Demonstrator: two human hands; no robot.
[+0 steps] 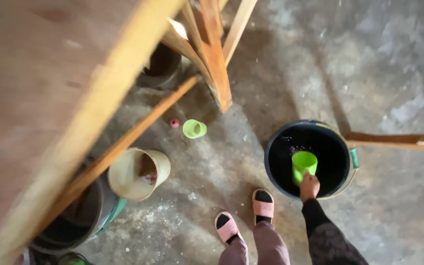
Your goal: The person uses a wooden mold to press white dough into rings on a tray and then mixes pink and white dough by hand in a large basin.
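My right hand point(309, 187) holds a bright green plastic cup point(304, 164) by its lower side, inside the mouth of a black bucket point(274, 147) that has dark water in it. The bucket stands on the concrete floor just right of my feet, which wear pink slides point(263, 204). My arm is in a dark patterned sleeve. My left hand is out of view.
A second green cup point(194, 128) and a small pink object point(174, 122) lie on the floor by a wooden table leg point(218, 64). A cream bucket point(138, 173) lies tipped under the table, beside a dark tub point(77, 221). Wooden slats point(393, 139) lie at right.
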